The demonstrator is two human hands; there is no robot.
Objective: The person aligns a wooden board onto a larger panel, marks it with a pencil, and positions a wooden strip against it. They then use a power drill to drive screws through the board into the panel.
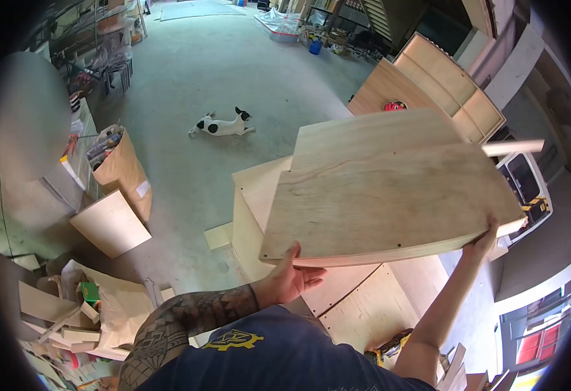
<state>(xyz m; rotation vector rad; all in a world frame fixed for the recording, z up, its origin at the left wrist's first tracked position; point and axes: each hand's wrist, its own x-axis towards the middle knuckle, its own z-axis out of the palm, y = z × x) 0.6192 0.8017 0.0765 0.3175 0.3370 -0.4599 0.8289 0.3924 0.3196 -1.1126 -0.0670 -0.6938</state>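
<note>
A broad plywood panel (390, 202) with angled ends and several small dark holes is tilted in front of me, over a plywood box. My left hand (288, 280) is at its near left edge, thumb on the top face and fingers stretched along below the edge. At the near right corner my right hand (484, 241) grips the edge, its fingers partly hidden underneath. Below and left of the panel shows the plywood box (249, 218), mostly covered by it. Under my arms lies a plywood surface (363, 303) with a dark seam line.
A yellow-and-black power tool (390, 348) lies near my right elbow. A black-and-white dog (223, 124) lies on the floor ahead. To the left stand a paper bag of items (122, 169), a loose board (110, 223) and wood offcuts (80, 335). A shallow wooden tray-like frame (451, 85) leans at right.
</note>
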